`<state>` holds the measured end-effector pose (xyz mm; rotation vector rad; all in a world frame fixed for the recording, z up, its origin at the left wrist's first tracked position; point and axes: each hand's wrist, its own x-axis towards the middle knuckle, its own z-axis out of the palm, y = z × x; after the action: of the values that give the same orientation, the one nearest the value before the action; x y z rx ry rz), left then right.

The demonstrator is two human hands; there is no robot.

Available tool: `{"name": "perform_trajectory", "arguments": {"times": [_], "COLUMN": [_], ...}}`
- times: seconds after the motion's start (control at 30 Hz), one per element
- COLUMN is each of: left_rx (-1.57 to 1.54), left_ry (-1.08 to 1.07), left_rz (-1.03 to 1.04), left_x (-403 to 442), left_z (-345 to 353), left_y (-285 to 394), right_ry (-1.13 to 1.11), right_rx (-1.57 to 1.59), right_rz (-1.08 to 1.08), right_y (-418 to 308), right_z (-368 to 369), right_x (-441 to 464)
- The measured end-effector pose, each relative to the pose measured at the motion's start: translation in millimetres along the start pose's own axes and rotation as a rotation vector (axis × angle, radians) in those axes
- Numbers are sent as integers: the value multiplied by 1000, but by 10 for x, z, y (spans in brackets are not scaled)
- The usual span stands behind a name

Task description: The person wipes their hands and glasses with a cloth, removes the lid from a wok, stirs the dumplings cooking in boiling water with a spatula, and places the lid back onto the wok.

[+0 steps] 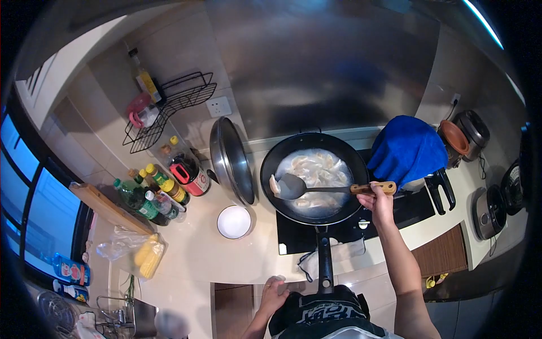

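Note:
My right hand (377, 202) is closed round the wooden handle of a spatula (324, 190). The spatula's dark blade lies over the left side of a black frying pan (271, 152), with one dumpling (274, 185) at its tip against the pan wall. Several pale dumplings (316, 166) sit in cloudy, whitish liquid in the pan. The pan's long handle (324, 263) points towards me. Low in front of my body, by the counter's front edge, my left hand (273, 295) holds nothing, its fingers loosely bent and apart.
The pan stands on a black cooktop (293, 234), beside a blue cloth (406, 147) over a pot. A lid (231, 161) stands upright left of the pan, behind a white bowl (234, 222). Several bottles (161, 189) and bagged corn (148, 254) are farther left. A cloth (333, 257) lies by the front edge.

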<state>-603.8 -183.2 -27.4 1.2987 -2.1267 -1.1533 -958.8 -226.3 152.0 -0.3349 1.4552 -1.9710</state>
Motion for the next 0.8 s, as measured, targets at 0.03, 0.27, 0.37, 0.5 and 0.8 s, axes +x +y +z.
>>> {"name": "perform_trajectory", "arguments": {"times": [0.03, 0.27, 0.37, 0.5, 0.8], "left_rx": [0, -9, 7, -22, 66], "left_ry": [0, -11, -8, -34, 11], "left_rz": [0, -45, -50, -61, -39], "left_x": [-2, -11, -13, -7, 17], "left_z": [-4, -10, -14, 9, 6], "left_y": [3, -12, -39, -9, 51], "right_ry": [-1, -39, -54, -150, -314], "right_rx": [-10, -93, -169, -203, -625], "right_rz": [4, -67, -243, -480, -911], "right_y": [-3, -218, -430, -334, -89], "right_z": [-9, -26, 65, 193, 586], "right_x": [25, 110, -48, -145, -497]}}
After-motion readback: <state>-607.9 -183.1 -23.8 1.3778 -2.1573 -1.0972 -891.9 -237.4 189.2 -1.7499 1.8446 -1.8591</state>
